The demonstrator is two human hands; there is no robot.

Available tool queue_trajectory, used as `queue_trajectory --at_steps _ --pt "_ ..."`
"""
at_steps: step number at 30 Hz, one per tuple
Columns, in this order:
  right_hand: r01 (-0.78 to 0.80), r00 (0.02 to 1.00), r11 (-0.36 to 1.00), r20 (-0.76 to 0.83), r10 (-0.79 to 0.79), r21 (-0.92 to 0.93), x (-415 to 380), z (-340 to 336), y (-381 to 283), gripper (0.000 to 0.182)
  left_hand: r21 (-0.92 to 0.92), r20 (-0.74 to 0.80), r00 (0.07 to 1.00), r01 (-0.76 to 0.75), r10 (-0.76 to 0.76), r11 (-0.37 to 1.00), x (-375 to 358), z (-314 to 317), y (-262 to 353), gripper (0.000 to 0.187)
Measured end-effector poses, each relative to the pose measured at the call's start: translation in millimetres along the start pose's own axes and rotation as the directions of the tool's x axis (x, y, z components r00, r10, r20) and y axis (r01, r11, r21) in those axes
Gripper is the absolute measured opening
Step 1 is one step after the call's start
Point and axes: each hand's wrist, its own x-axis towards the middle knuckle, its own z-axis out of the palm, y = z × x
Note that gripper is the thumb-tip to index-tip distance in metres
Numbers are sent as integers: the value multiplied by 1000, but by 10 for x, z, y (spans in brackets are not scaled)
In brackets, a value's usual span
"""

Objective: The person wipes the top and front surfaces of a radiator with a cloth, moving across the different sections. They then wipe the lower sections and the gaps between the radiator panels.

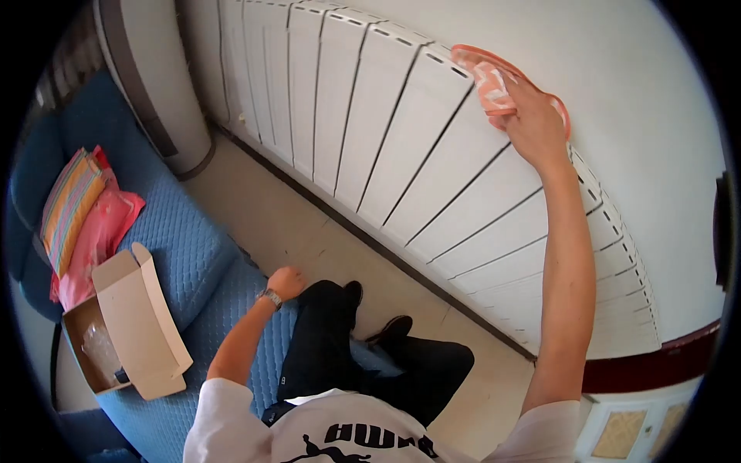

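My right hand (532,119) is at the top of the white radiator (394,116), with its fingers closed on an orange-and-white patterned cloth (492,89). The cloth's orange edge spreads along the radiator's top, beside the wall. My left hand (286,283), with a metal watch at the wrist, is curled into a loose fist near my knee, above the edge of the blue quilted sofa (170,224). Nothing shows in it.
On the sofa lie an open cardboard box (143,324) with clear plastic inside, a pink bag (100,239) and a striped cushion (73,204). A tall rounded white unit (154,77) stands at the upper left. A white cabinet (637,428) is at the lower right.
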Motion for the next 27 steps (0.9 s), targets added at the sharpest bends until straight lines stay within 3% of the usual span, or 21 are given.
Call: queue_trajectory --at_steps 1,5,7,8,10,11,13,18,21,23,25,27 --pt "-29 1000 996 -1 29 90 -35 -83 -6 54 33 -10 998 60 -60 998 -81 -10 -90 31" --pt "-158 983 987 95 159 -20 -219 -366 155 49 109 49 923 375 -382 921 -483 -164 -872 37" --pt "-1 990 992 -141 -17 -126 -375 -443 210 45 209 -35 904 424 -427 881 -749 -319 -1281 47" --pt "3 990 992 -140 -21 -128 -415 -448 229 45 282 -87 896 441 -435 852 -854 -355 -1442 53" --pt "-10 981 999 -195 -1 -54 -453 -418 251 48 225 166 769 580 -617 783 -1086 -839 -1134 69" --pt "-9 981 998 -192 -1 -55 -434 -399 236 48 225 169 769 579 -617 784 -1123 -883 -1130 69" --pt "124 987 969 -126 -99 213 -343 -338 173 52 140 378 473 820 -796 554 -1150 -894 -1185 68" --pt "186 982 958 -80 -172 220 -76 -42 -35 57 115 479 409 848 -777 517 -1059 -694 -1587 69" --pt "207 978 973 -34 -204 100 126 171 -257 59 110 526 370 863 -766 493 -1008 -631 -1763 67" --pt "363 923 930 -115 -368 -62 281 333 -339 60 100 558 360 865 -748 491 -1010 -585 -1798 67" --pt "401 904 909 -111 -412 -111 464 515 -492 60 84 549 386 857 -741 508 -1022 -566 -1843 65" --pt "447 872 873 -123 -474 -192 654 680 -624 60 91 586 352 866 -730 491 -998 -529 -1913 65"
